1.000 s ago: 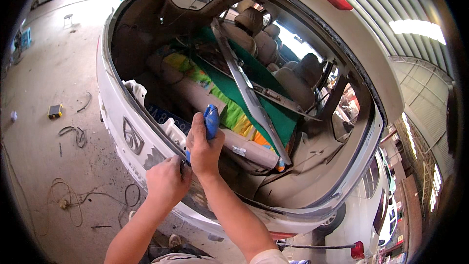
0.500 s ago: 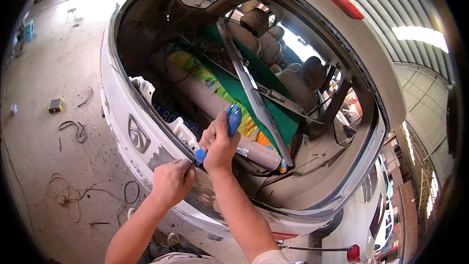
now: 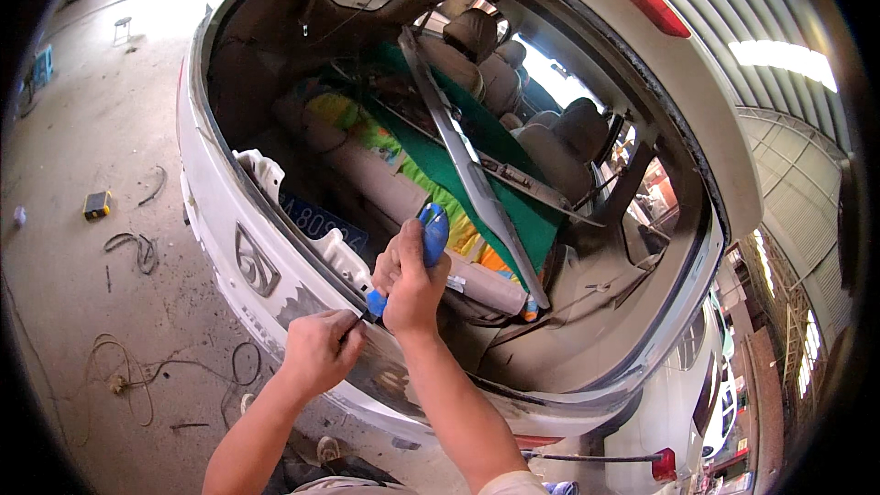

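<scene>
My right hand (image 3: 410,286) is wrapped round a blue-handled tool (image 3: 436,233). The handle's rounded end sticks up past my thumb, and its lower blue part shows below the fist; its kind I cannot make out. The tool's low end meets the lower rim of the rear window opening of a white car (image 3: 316,301). Right beside that, my left hand (image 3: 323,346) is closed at the rim, fingertips pinched on something dark and thin next to the tool's tip. What exactly the fingers hold is hidden.
Inside the car lie a long grey trim piece (image 3: 472,174), a green sheet (image 3: 513,197), a rolled beige cover (image 3: 367,174) and a blue plate (image 3: 321,218). On the floor to the left are a black-and-yellow box (image 3: 97,205) and loose cords (image 3: 137,252). Another white car (image 3: 655,408) stands at right.
The view has shifted slightly. The blue-handled tool's upper end sits a little lower and more to the left in the picture; both hands keep their grips at the rim.
</scene>
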Demonstrator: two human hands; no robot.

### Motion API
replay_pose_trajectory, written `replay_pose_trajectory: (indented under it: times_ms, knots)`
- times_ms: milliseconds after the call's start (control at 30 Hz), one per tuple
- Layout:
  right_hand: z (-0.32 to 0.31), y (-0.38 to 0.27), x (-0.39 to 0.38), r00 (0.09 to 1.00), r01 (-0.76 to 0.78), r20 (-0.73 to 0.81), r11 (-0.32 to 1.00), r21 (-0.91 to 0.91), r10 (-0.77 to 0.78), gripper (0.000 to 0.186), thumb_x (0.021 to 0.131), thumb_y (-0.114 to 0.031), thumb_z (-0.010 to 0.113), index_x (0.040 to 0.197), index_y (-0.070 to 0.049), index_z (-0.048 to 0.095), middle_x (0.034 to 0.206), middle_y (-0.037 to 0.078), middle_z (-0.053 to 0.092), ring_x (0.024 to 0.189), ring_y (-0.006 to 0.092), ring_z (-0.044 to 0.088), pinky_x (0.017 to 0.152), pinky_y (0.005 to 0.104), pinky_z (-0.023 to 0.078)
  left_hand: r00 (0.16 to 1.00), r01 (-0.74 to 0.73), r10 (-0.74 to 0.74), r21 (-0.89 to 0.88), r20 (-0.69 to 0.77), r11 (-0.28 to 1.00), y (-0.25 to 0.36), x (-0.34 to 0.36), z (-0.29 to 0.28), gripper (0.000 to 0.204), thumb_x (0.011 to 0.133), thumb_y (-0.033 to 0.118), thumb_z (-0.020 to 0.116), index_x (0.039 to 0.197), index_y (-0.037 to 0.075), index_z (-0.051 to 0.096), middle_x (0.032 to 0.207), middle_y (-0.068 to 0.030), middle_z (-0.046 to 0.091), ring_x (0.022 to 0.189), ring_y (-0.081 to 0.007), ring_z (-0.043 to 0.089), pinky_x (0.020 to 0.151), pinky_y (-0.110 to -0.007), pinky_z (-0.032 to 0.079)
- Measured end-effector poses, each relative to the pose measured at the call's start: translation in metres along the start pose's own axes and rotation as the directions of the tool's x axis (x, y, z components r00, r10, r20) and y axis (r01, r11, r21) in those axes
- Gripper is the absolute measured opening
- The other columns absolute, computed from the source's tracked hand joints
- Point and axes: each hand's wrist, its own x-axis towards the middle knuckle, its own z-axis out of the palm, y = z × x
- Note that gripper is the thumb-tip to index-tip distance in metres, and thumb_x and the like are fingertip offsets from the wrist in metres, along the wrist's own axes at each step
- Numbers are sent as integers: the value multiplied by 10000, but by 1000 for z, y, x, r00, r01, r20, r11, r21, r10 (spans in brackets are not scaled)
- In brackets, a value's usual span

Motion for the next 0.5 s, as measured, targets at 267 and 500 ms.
replay_pose_trajectory:
  times_ms: [267, 500]
  knots:
    - [6, -6, 12, 1000, 30, 9, 999, -25, -30, 457, 925, -383, 553, 593, -162, 330, 493, -65, 279, 388, 50, 258, 386, 227, 203, 1000, -2, 2, -19, 13, 1000, 1, -4, -6, 130, 781, 109, 559, 713, 3, 528, 655, -181, 521, 638, -388, 544, 563, -418, 436]
    - [-2, -3, 3, 1000, 5, 1, 999, 45, -5, 473, 918, -390, 565, 581, -161, 325, 492, -64, 272, 393, 53, 262, 385, 231, 205, 1000, 30, -30, 0, -9, 1000, 6, -5, -8, 142, 793, 119, 572, 703, 16, 538, 663, -172, 543, 620, -372, 556, 545, -415, 443]
